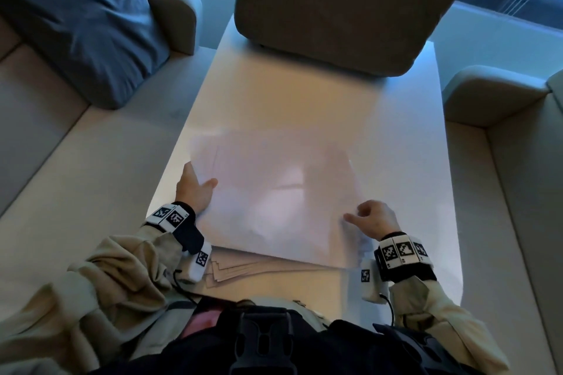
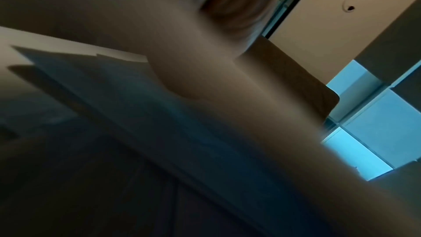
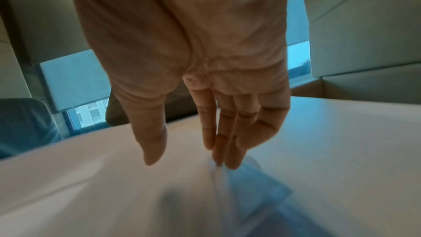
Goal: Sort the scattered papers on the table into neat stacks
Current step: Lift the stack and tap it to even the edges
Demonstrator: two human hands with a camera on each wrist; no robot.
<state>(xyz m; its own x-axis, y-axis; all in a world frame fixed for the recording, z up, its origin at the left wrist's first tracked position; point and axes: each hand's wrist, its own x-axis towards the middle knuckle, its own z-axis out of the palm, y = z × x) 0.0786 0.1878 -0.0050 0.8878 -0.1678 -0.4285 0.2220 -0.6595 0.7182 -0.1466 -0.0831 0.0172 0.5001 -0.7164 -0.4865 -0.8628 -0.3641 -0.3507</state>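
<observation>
Your left hand grips the left edge of the sheets of paper, thumb on top, fingers hidden beneath. Your right hand has its fingers straight down at the right edge, thumb apart. The sheets lie blurred over a fanned stack at the near edge of the surface.

sleeves: mine, loose beige, creased | wristbands: black, white blocks with black square-code markers | cable: thin black, at 5 o'clock | chest buckle: black

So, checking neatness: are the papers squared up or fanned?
Fanned: the papers show staggered edges near the left hand.
</observation>
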